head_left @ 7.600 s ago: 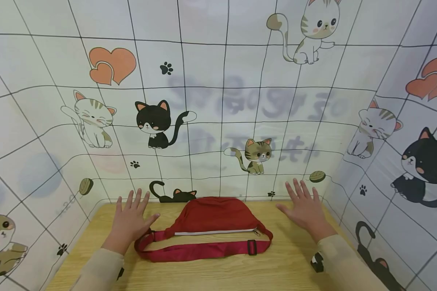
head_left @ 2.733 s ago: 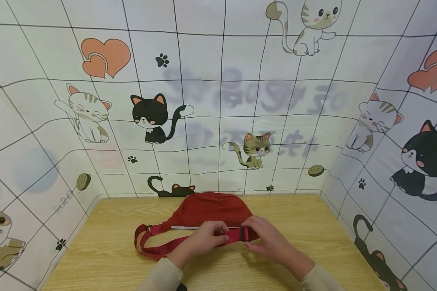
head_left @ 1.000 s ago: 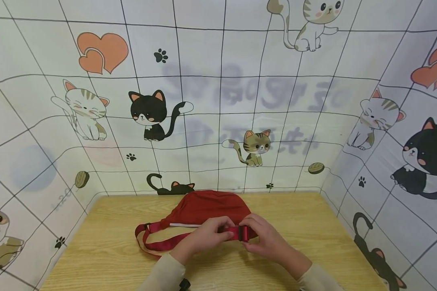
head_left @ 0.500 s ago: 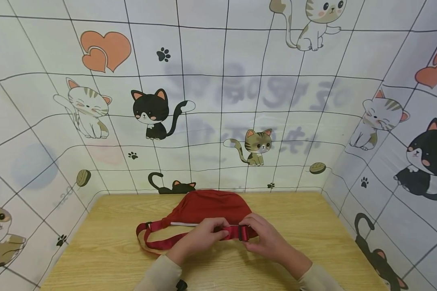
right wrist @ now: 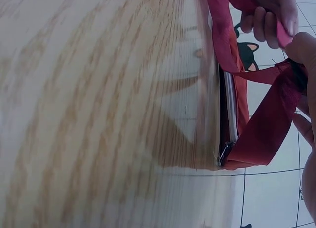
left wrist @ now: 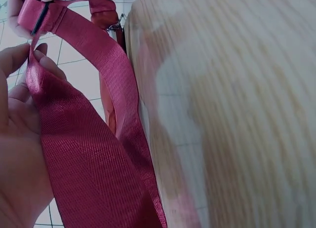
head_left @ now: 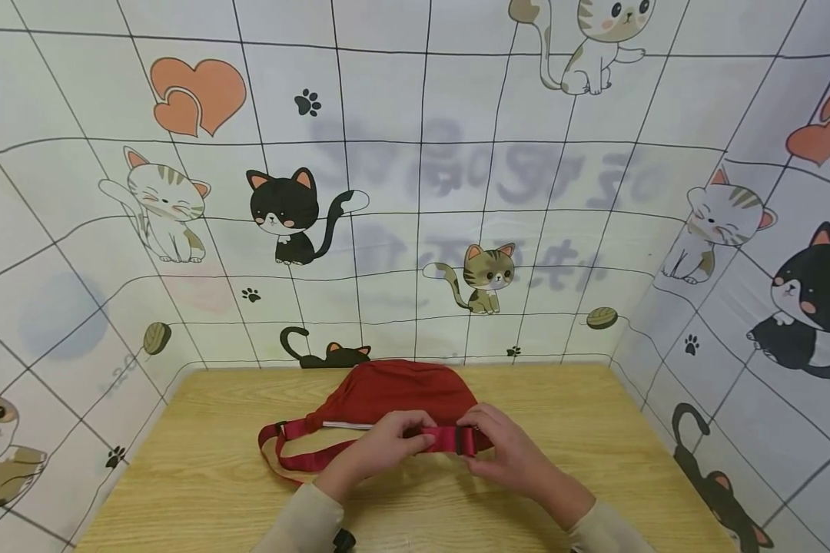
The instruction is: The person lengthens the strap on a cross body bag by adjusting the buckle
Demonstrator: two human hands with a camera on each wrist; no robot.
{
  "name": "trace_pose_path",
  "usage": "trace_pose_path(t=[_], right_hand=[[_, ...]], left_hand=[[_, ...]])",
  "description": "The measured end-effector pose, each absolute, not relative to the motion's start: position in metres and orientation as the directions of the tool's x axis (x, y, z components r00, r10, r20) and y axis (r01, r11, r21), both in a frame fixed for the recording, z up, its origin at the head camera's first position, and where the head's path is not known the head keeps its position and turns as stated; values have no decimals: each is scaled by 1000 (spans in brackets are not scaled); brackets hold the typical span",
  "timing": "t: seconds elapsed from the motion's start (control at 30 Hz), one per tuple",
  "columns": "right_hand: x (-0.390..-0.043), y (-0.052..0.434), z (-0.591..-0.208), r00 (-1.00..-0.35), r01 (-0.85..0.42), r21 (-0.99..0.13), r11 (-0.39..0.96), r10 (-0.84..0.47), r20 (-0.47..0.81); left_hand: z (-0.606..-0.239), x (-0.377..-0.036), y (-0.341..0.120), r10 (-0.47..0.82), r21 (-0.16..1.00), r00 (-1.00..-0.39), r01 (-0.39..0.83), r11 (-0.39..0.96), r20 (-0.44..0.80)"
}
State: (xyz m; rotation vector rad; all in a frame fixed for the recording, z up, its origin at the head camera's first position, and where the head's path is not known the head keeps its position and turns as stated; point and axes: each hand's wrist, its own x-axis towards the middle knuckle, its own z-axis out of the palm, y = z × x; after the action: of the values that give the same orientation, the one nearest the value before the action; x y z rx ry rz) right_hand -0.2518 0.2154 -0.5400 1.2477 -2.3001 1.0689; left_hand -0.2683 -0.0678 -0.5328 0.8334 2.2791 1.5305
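Observation:
A red waist bag [head_left: 401, 388] lies at the back of the wooden table, its white zipper facing me. Its crimson strap [head_left: 318, 459] loops out in front and is lifted at the right. My left hand [head_left: 383, 445] pinches the strap between thumb and fingers, as the left wrist view also shows. Just to the right, my right hand [head_left: 508, 449] grips the strap at the black slider buckle [head_left: 465, 441]. In the right wrist view the strap [right wrist: 264, 124] hangs from that hand down to the bag's zipper end [right wrist: 226, 151]. Fingers partly cover the buckle.
The wooden table [head_left: 214, 430] reaches back to a white grid-patterned cloth wall [head_left: 387, 230] printed with cartoon cats, enclosing it on three sides. A second black buckle [head_left: 280, 428] sits on the strap at the left. A small black object [head_left: 344, 540] shows beside the left sleeve.
Both hands were spread flat over the table beside the bag; they have since come together and taken hold of the strap by the slider. Over the last second they have barely shifted.

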Motion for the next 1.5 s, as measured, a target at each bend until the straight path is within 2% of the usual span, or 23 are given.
trace_pose_path(t=[0.3, 0.67, 1.1, 1.5], right_hand=[[-252, 212, -539, -566, -822, -450, 350, -594, 571], [-254, 210, -536, -519, -853, -336, 398, -590, 618], [-254, 206, -537, -508, -860, -331, 388, -599, 619], [-250, 207, -539, -604, -797, -415, 440, -560, 566]], left_hand=[[-536, -272, -60, 626, 907, -772, 334, 256, 107], [-533, -271, -53, 635, 918, -767, 312, 246, 91], [-536, -271, -50, 629, 901, -769, 346, 262, 113], [-544, -269, -51, 596, 727, -786, 505, 465, 164]])
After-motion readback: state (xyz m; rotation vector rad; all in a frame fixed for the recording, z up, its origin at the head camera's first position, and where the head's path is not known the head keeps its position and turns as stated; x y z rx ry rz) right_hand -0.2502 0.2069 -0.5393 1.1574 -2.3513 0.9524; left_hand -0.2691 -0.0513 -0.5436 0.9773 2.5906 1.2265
